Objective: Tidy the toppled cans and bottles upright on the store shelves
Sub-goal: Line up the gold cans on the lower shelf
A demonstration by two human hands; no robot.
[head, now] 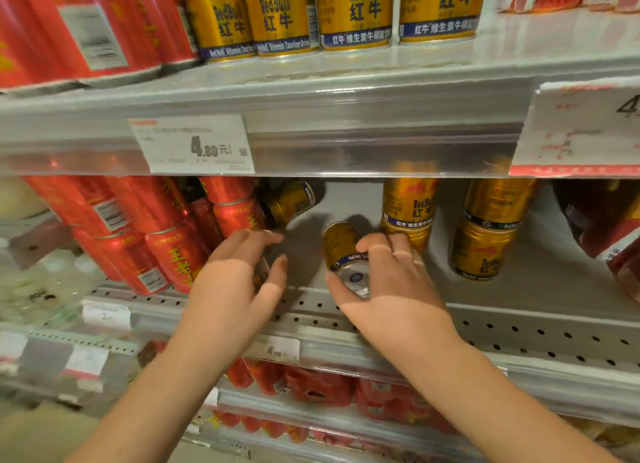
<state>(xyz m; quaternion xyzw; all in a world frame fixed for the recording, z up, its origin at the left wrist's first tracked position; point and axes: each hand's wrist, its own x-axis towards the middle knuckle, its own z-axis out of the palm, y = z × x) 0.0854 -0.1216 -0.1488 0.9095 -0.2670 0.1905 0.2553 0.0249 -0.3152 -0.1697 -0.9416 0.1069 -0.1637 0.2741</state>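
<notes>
On the middle shelf [519, 334] a gold Red Bull can [341, 244] lies on its side, silver base towards me. My right hand [391, 282] grips it, fingers over the top and thumb under the base. My left hand [232, 275] curls around a second gold can [262, 272], which shows only as a sliver between thumb and fingers. A third gold can [291, 203] lies tilted further back, leaning against the red cans [173, 251].
Gold cans stand stacked in twos at the right [408, 206] and further right [485, 248]. Red cans lean in stacks at the left. The upper shelf edge with a price tag [194, 145] hangs close above. More red packs fill the shelf below [311, 390].
</notes>
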